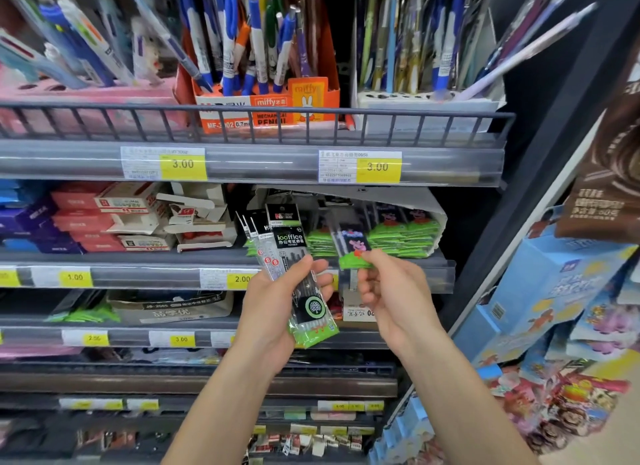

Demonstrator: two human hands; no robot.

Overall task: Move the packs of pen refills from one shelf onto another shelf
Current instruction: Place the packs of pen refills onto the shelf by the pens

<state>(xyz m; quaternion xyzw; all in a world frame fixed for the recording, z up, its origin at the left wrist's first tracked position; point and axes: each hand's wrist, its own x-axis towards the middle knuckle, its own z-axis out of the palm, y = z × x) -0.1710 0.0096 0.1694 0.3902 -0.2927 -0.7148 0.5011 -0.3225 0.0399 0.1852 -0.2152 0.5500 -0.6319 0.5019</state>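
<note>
The left hand (277,301) holds a fanned bundle of refill packs (294,274), its grip closed around their lower half, thumb on the front, the tops leaning up and left before the middle shelf (138,256). The right hand (388,291) pinches the green bottom edge of a cartoon pack (353,248) between thumb and fingertips; that pack lies at the front edge of the same shelf, towards its right end, just beside the green stack (398,237) remaining there. Whether the pack is clear of the shelf cannot be told.

Assessment: the step in hand is drawing this pack out. It should come straight forward, low, so the neighbouring stack is not dragged over the lip. The bundle is splayed; square it against the palm before adding another, or the outer packs may slip.
</note>
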